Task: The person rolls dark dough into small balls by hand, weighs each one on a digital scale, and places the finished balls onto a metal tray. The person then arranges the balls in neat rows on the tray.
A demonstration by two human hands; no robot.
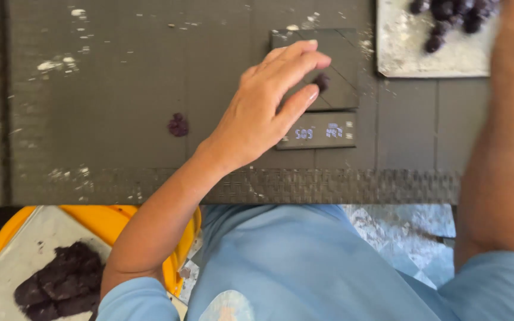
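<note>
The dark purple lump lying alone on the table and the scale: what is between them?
In the head view, only the person's left hand and wrist cross above that stretch; the dark table beneath looks bare between the lump and the scale.

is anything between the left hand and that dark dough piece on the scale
Nothing visible. The left hand hovers right over the scale, its fingertips beside the small dark piece on the platform, with no object between them. The other loose lump lies off to the side on the table.
</note>
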